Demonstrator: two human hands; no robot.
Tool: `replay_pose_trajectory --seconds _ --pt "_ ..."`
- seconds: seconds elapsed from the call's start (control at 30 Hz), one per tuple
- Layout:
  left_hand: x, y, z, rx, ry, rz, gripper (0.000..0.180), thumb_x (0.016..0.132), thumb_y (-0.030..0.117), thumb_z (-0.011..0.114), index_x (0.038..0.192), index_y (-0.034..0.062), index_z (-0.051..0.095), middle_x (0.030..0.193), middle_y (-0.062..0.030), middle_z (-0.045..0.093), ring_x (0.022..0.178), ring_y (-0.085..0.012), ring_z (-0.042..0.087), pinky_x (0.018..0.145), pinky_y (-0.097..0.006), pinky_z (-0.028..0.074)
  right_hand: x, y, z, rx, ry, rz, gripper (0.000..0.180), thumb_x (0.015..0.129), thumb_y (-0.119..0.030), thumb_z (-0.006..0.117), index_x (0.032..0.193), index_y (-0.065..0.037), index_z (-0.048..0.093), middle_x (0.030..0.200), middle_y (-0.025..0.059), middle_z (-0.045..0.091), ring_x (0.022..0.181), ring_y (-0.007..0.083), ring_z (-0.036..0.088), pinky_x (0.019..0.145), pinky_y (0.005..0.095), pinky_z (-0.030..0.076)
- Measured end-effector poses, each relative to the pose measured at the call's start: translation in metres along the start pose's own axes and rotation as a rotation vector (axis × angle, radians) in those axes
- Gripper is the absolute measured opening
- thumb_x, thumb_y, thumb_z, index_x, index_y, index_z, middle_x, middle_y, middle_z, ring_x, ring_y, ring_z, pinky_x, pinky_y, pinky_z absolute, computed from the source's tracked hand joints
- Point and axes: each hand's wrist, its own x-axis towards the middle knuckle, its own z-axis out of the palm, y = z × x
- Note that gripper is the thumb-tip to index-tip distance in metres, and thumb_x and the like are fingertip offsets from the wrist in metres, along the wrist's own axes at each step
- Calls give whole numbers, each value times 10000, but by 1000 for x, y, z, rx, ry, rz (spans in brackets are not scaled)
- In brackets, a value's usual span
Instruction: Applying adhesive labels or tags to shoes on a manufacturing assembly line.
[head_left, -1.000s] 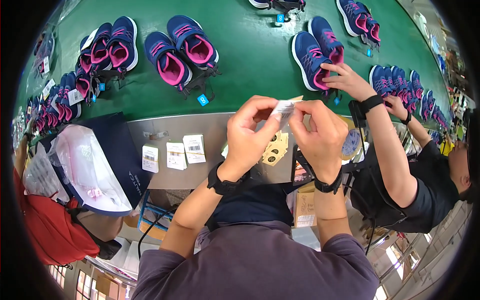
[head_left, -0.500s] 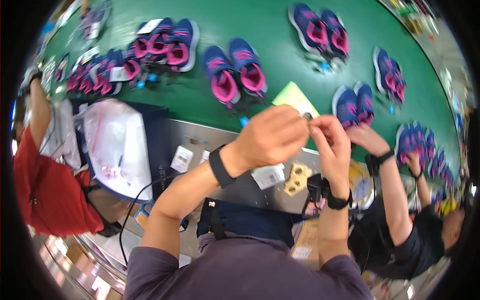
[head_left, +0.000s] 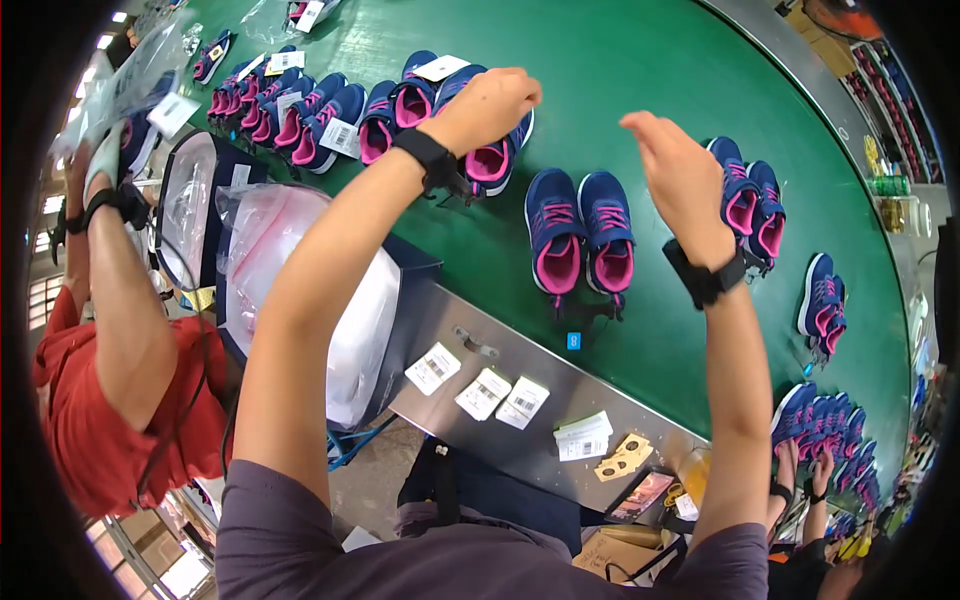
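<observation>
Reaching out over the green conveyor belt (head_left: 700, 60), the person has both arms stretched toward the shoes. The left hand (head_left: 487, 103) is curled into a loose fist right above a navy-and-pink pair (head_left: 478, 120) near the belt's near edge — whether it actually pinches anything can't be told, since the fingers hide whatever is inside. The right hand (head_left: 680, 170) hangs open and empty, fingers together, between the middle pair (head_left: 582, 238) and another pair (head_left: 750, 205) further right. Both wrists wear black bands.

Along the steel ledge (head_left: 470, 390) at the belt's near edge lie a few white paper tags (head_left: 487, 392) and some tan cutout cards (head_left: 622, 457). More pairs crowd the belt's left end, some with white tags lying on them. A co-worker in a red shirt (head_left: 80, 440) stands at the left beside clear bags (head_left: 300, 280) over dark boxes.

Judging from this, the smart move is to get a firm hold on one shoe at the collar before lifting — and keep the pair together so they don't get mixed.
</observation>
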Motion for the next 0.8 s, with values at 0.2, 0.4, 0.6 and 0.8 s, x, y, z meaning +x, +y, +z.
replay_pose_trajectory --seconds 0.2,0.4,0.6,0.8 --pt "21 -45 4 97 -602 -74 66 726 29 589 765 3 635 748 -186 649 735 -357 642 674 -408 515 31 10 81 -320 -347 -317 256 791 -37 500 1006 -163 557 819 65 624 644 288 630 510 394 481" --pt "41 -25 1 289 -887 -91 129 731 52 587 814 -28 646 786 -232 641 800 -397 632 683 -444 508 31 4 121 -207 -264 -244 120 793 -81 524 908 -87 559 702 114 646 671 305 651 534 381 505" --pt "16 -42 -6 225 -687 4 82 721 76 586 746 22 643 765 -191 642 750 -380 619 642 -435 499 43 -3 131 -80 -311 -50 152 806 -140 550 932 -126 633 689 136 645 679 333 644 585 442 497" --pt "5 -44 0 -94 -442 -69 144 739 63 657 872 9 665 751 -129 665 667 -241 636 648 -304 498 40 -1 127 134 -303 86 146 838 -247 571 908 -166 670 862 69 643 809 310 619 667 424 484"
